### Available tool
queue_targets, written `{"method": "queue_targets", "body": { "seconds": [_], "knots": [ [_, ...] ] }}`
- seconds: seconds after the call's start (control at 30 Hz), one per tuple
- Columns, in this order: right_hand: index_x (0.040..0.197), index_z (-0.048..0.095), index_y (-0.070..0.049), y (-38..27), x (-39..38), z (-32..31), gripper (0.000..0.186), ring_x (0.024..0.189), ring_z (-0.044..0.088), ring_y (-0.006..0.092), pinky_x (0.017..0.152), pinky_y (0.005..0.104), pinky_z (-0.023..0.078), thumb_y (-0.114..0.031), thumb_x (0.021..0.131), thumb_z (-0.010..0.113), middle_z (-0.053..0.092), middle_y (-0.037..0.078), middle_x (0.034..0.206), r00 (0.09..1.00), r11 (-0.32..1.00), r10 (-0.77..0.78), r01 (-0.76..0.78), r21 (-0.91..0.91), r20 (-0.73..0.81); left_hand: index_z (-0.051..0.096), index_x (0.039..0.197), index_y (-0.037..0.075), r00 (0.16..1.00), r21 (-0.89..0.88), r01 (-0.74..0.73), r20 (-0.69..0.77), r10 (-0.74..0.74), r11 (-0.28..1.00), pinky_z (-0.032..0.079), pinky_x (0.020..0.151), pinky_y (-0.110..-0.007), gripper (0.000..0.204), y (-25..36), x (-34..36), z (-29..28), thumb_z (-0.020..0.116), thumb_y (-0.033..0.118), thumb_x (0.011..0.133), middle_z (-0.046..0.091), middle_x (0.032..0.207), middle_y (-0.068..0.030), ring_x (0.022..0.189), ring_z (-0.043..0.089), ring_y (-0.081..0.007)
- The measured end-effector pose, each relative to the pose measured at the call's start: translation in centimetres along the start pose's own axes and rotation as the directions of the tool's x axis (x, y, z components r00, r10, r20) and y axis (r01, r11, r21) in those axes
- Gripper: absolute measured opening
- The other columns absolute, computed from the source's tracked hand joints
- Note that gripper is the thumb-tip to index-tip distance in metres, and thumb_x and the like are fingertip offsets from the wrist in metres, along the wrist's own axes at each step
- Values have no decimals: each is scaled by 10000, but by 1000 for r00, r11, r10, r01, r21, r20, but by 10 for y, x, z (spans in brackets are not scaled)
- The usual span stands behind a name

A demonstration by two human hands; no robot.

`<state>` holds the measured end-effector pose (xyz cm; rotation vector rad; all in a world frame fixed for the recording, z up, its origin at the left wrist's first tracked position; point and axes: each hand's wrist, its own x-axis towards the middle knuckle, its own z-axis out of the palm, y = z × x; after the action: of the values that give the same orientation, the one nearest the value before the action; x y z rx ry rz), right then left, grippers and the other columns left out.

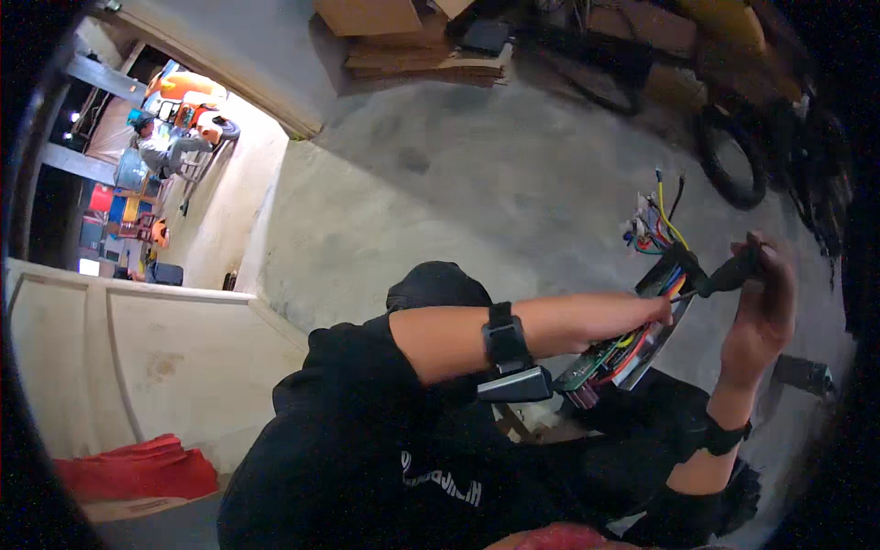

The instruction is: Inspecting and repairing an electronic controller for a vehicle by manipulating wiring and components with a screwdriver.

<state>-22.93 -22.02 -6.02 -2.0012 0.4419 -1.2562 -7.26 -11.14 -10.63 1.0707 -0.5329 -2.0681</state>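
Observation:
My left hand [637, 319] is closed around an opened electronic controller [642, 360], a green circuit board with a pale metal casing along one side. Red, yellow, orange and blue wires run along it, and a bundle of coloured wires with connectors [649, 229] sticks out beyond its far end. Wrapped round the dark handle of a screwdriver [729, 273] are the fingers of my right hand [768, 298]. The screwdriver's thin shaft points left into the wires beside my left fingers; its tip is hidden. Both wrists wear black straps, the left with a small box [515, 385].
Stacked flat cardboard [426, 60] lies at the far wall. Black tyres [731, 158] and dark clutter fill the far right. A dark cylindrical object [804, 376] sits right of my right wrist. Red cloth [137, 469] lies at lower left. Through a doorway, a person [163, 147] sits near an orange vehicle.

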Motion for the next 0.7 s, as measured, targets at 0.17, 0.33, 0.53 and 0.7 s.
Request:
{"method": "queue_targets", "body": {
  "seconds": [0.17,0.33,0.53,0.7],
  "knots": [
    [1214,518,-8,-5,-5,9,298,1062,555,253,914,370,441,-136,955,442,513,183,1269,994,981,112,-108,160,-16,574,835,105,999,8,-17,29,17,1000,406,545,-253,303,0,-3,3,468,379,908,519,664,31,564,475,-75],
    [1245,490,-8,0,1,6,325,1037,570,249,927,373,437,-166,967,432,525,167,1253,997,994,-73,75,-78,35,562,871,121,999,31,-50,23,49,998,404,558,-252,305,-2,-3,0,443,399,915,511,705,38,591,469,-74],
    [1247,489,-10,10,-7,3,340,1032,573,264,925,374,439,-196,964,457,523,155,1245,997,999,34,-35,-10,-74,564,898,120,998,50,-58,30,57,997,405,571,-252,297,-7,-2,-2,439,389,918,525,728,33,603,468,-73],
    [1242,493,-15,2,-3,2,363,1042,574,279,921,377,447,-227,947,497,496,157,1268,999,999,17,-18,35,28,559,891,123,998,49,-15,65,12,999,415,562,-245,303,-8,2,-3,449,404,918,520,702,32,602,481,-75]
  ]
}}
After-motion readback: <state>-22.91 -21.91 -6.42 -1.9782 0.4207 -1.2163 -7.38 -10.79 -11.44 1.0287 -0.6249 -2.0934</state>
